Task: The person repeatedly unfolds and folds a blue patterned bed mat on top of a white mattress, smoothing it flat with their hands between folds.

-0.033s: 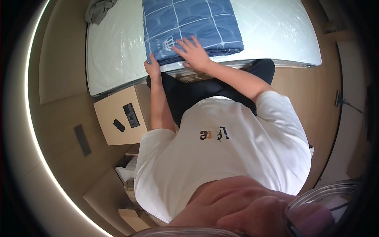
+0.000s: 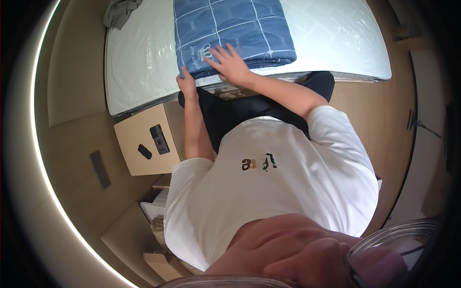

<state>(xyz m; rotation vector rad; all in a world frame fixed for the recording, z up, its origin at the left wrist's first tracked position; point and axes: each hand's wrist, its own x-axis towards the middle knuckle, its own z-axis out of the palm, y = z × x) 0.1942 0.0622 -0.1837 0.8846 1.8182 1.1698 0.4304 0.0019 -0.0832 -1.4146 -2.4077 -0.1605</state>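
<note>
A blue folded quilt (image 2: pixel 235 31) with white grid lines and a small white crown print lies on the white mattress (image 2: pixel 331 33), which has a clear plastic cover. At the quilt's near left corner, my left hand (image 2: pixel 188 85) is closed on the edge, thumb up; its other fingers are partly hidden. My right hand (image 2: pixel 230 67) rests flat on top near the front edge, fingers spread, just right of the crown print. The folded layers show along the quilt's near side.
Left of my legs stands a cardboard-coloured box (image 2: pixel 129 139) with a black device (image 2: pixel 159 139) and a smaller black object (image 2: pixel 144 151) on it. A grey cloth (image 2: pixel 122 13) lies at the mattress's far left corner. Wooden floor (image 2: pixel 370 110) extends to the right.
My right hand has slid slightly left and toward me over the quilt. The left hand stays at the corner.
</note>
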